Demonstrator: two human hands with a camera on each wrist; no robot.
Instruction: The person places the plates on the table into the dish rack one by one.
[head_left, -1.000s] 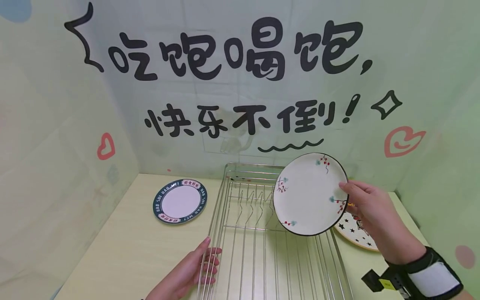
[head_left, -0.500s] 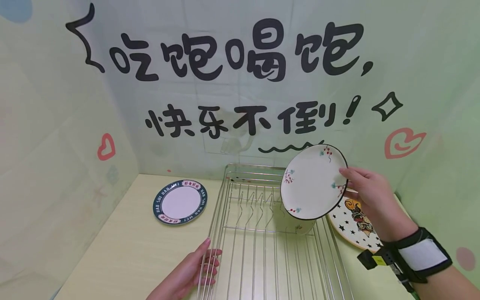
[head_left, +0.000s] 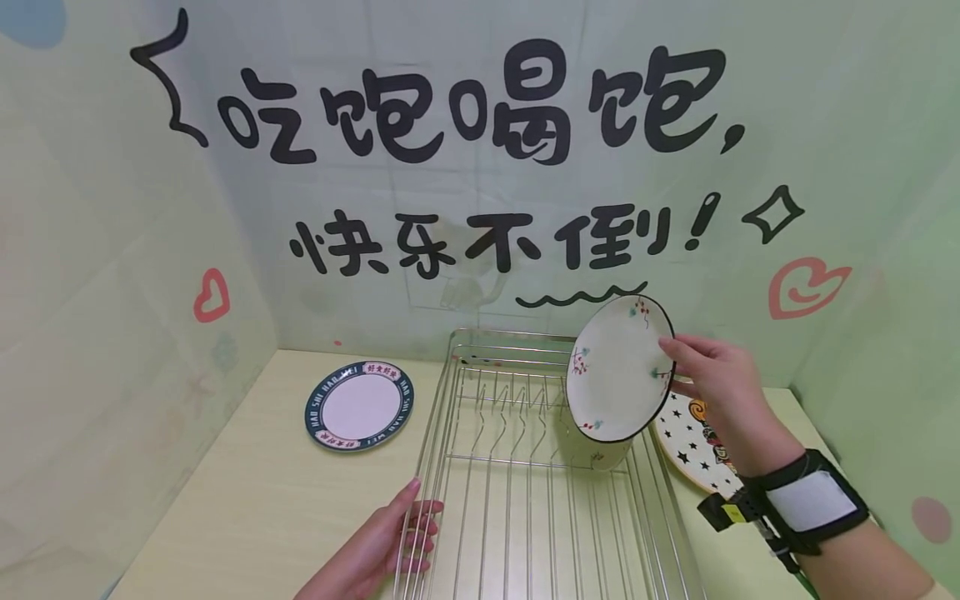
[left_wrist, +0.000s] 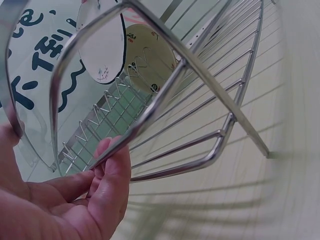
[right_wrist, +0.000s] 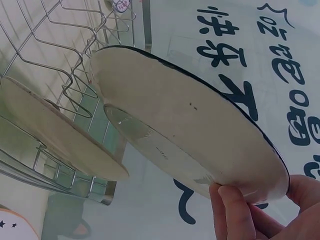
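Right hand (head_left: 712, 377) pinches flowered plate (head_left: 619, 367) near racked plate (right_wrist: 60, 127); left hand (head_left: 396, 532) grips rack (left_wrist: 182, 64); starred plate (head_left: 688, 446) below, blue-rimmed plate (head_left: 360, 408) leftward (both seemingly remaining).

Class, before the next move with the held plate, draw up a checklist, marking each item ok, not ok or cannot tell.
1. Right hand holds the floral plate near its rim: ok.
2. Left hand grips the wire rack: ok.
3. Bare dividers left of the racked plate in the head view: ok.
4. Floral plate seated in a slot: not ok, held up in the hand.
5. Floral plate's lower edge clear of the dividers: cannot tell.
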